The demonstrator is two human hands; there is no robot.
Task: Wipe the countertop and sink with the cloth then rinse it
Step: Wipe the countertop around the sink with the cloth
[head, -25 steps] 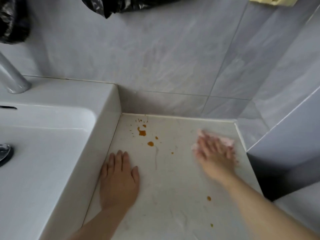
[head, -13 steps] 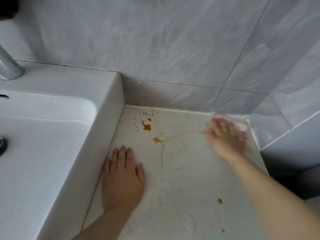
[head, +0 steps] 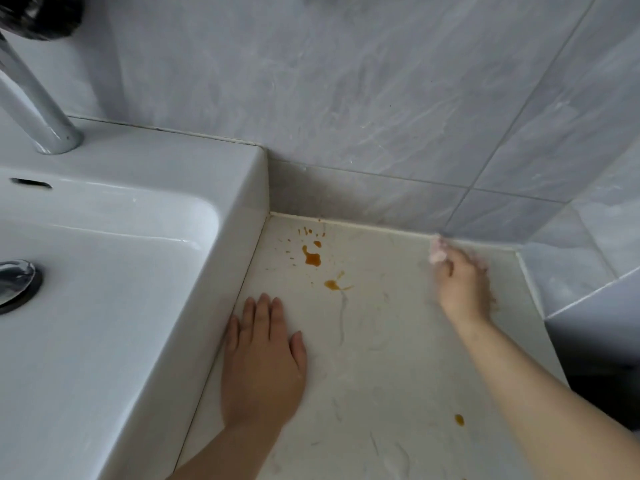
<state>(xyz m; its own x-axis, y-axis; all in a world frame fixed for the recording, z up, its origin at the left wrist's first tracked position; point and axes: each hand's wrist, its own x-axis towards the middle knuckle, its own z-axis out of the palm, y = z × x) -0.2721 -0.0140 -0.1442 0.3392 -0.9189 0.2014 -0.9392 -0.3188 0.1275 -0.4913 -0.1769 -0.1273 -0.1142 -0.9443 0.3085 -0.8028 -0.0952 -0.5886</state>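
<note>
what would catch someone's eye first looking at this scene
The orange-brown splatter on the pale countertop, near the back wall beside the white sink, stands out first. Next is the blurred right hand with a pink cloth at the back right corner. The left hand lies flat on the counter next to the sink's side.

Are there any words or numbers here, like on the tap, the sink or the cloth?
No text can be read anywhere.
The white ceramic sink, the shiny metal tap, the grey marbled wall tiles and the pale stained countertop carry no letters, numbers or logos.
The pink cloth gripped by the right hand is motion-blurred; no print shows on it.
</note>
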